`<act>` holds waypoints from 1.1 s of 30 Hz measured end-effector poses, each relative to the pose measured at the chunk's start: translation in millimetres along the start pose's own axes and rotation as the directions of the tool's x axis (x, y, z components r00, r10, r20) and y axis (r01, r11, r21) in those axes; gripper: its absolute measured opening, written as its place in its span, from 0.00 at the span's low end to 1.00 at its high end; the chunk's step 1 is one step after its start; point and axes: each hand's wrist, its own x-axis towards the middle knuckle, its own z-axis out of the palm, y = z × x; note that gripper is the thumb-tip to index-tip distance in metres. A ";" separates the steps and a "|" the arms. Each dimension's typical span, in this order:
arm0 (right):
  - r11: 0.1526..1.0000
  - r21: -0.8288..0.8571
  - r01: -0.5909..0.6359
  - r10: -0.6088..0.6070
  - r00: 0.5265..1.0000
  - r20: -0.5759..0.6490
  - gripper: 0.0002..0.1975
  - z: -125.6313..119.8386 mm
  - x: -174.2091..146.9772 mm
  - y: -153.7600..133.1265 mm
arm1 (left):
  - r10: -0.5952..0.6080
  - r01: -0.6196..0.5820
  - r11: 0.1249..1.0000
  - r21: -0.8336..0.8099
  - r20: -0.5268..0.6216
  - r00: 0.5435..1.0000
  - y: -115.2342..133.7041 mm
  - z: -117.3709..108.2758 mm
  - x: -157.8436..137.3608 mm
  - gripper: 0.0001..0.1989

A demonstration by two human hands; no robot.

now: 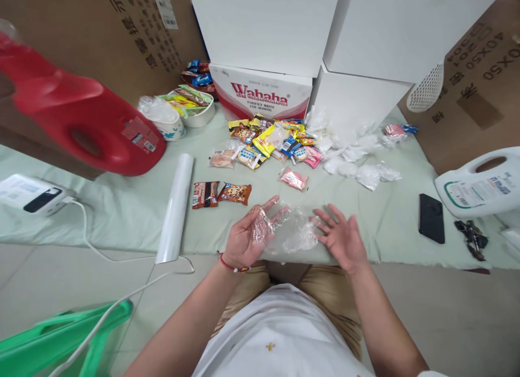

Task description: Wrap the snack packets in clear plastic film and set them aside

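A clear, crinkled plastic cover (290,231) spans the gap between my hands above the table's front edge. My left hand (246,239), with a red cord bracelet at the wrist, holds its left side, the film lying over the fingers. At the cover's right edge, my right hand (343,241) has its fingers spread; whether the fingertips touch the film is hard to tell. Just beyond the hands lie a pink wrapped snack (293,179), a brown cookie packet (234,193) and a dark brown packet (205,195). Farther back is a pile of colourful snack packets (266,141).
Crumpled clear plastic covers (357,160) lie right of the pile, before white boxes (357,101). A white roll (175,209), red jug (81,111) and cabled white device (34,195) occupy the left. A phone (431,218), keys (471,239) and white jug (481,184) lie right.
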 end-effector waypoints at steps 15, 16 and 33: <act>0.608 -0.753 0.252 -0.571 0.798 -0.194 0.21 -34.2 -23.8 -10.9 | 0.305 -0.300 0.952 0.055 -0.137 0.942 33.4 -21.6 1.0 0.15; 0.458 -0.834 0.307 -0.687 0.718 -0.112 0.23 -27.9 -29.4 -6.6 | 0.320 -0.312 0.947 0.070 -0.164 0.933 28.0 -15.8 2.4 0.12; 0.394 -0.846 0.359 -0.689 0.724 -0.013 0.15 47.3 15.5 16.5 | 0.463 -0.178 0.779 0.602 -0.360 0.810 -12.0 15.0 -33.5 0.23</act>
